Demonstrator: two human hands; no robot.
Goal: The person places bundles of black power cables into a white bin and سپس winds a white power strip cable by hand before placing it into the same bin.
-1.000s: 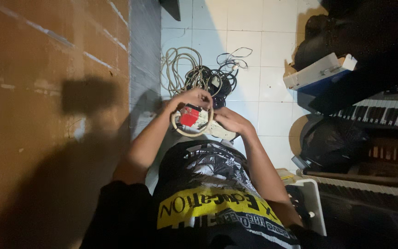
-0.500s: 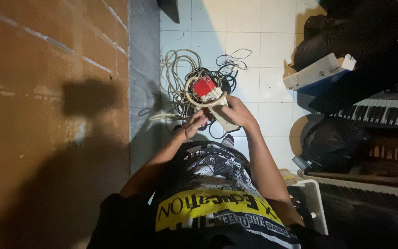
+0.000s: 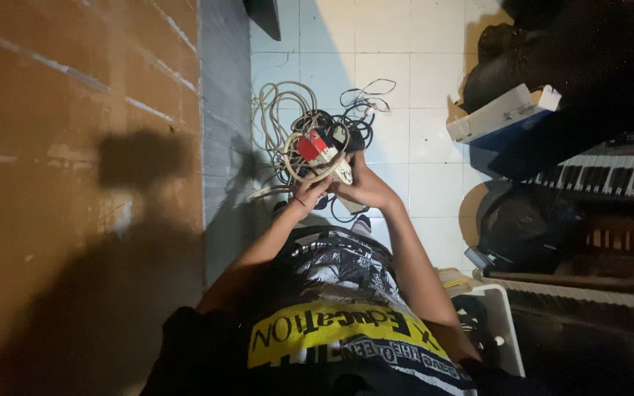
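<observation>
I hold a white power strip (image 3: 340, 173) with a red part (image 3: 311, 146) on it, its beige cable (image 3: 304, 173) looped around it. My left hand (image 3: 307, 194) grips the looped cable and the strip's near end from the left. From the right, my right hand (image 3: 365, 187) closes around the strip's body. Both hands are out in front of my chest, above the floor.
A tangle of beige and dark cables (image 3: 280, 110) lies on the white tiled floor (image 3: 420, 59). A brown brick wall (image 3: 75, 183) runs along the left. At right are a keyboard instrument (image 3: 610, 172), a white and blue box (image 3: 504, 114), dark bags (image 3: 530, 227) and a white stool (image 3: 497, 323).
My hands have carried the strip and looped cable forward, away from my chest, over the cable pile. The red part has swung from facing me to pointing away at upper left.
</observation>
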